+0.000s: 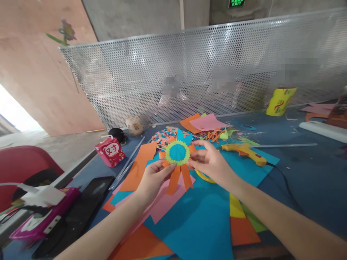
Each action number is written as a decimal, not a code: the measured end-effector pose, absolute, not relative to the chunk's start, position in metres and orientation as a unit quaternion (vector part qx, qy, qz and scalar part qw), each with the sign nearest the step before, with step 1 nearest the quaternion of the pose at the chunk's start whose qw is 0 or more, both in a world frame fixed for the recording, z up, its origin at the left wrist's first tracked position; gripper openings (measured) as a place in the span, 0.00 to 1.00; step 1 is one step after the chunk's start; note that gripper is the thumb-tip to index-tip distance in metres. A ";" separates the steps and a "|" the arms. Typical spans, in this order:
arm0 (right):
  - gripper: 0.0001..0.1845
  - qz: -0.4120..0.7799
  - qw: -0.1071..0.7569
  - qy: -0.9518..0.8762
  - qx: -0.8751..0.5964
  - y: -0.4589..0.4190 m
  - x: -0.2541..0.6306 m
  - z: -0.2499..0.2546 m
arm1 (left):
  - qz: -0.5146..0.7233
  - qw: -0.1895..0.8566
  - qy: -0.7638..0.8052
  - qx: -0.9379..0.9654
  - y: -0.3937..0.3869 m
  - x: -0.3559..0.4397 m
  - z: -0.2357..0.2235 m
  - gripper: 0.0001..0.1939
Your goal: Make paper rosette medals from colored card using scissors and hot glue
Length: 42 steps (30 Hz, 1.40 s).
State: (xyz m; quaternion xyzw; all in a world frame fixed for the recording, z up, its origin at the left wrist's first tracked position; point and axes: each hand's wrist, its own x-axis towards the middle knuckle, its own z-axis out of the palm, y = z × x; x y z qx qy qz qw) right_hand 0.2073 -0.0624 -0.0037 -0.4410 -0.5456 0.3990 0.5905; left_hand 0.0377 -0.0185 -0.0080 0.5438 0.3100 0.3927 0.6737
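Above a cluttered blue table (306, 180), two bare hands present one paper flower (178, 153), a blue disc inside one lime-green ring! Left hand (151, 179) pinches its lower left edge, thumb in front; right hand (213, 164) pinches the right edge. Orange strips hang below, and the flower blocks part of a heap of small paper pieces (162, 137), too many to count. Just right of the right hand, one yellow glue gun (248, 151) lies on its side, its black cord (286, 184) trailing towards the near edge. That same hand partly hides a yellow curved object (205, 176). Underneath, blue, pink and orange sheets (195, 224) overlap, total unclear. Over on the left: one red carton (110, 151), one flat black device (77, 211), one magenta power strip (38, 218) carrying a white plug (43, 195). Across the back stands one perforated metal screen (130, 68), one yellow pouch (281, 102) before it at right!
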 end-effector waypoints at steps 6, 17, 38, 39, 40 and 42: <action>0.24 0.401 0.605 -0.524 -0.447 -0.059 0.206 -0.004 | 0.425 0.658 0.319 0.534 -0.017 0.043 -0.007 0.09; 0.26 0.382 0.594 -0.527 -0.473 -0.035 0.187 0.016 | 0.510 0.607 0.322 0.517 -0.003 0.035 -0.005 0.11; 0.14 0.373 0.589 -0.576 -0.427 -0.011 0.151 0.028 | 0.559 0.553 0.312 0.533 0.018 0.016 -0.008 0.14; 0.14 0.374 0.590 -0.573 -0.428 -0.010 0.150 0.028 | 0.556 0.560 0.304 0.534 0.018 0.015 -0.008 0.14; 0.15 0.373 0.590 -0.570 -0.433 -0.009 0.149 0.028 | 0.555 0.562 0.300 0.535 0.019 0.014 -0.008 0.14; 0.14 0.371 0.589 -0.565 -0.443 -0.007 0.146 0.027 | 0.561 0.550 0.307 0.537 0.019 0.012 -0.008 0.14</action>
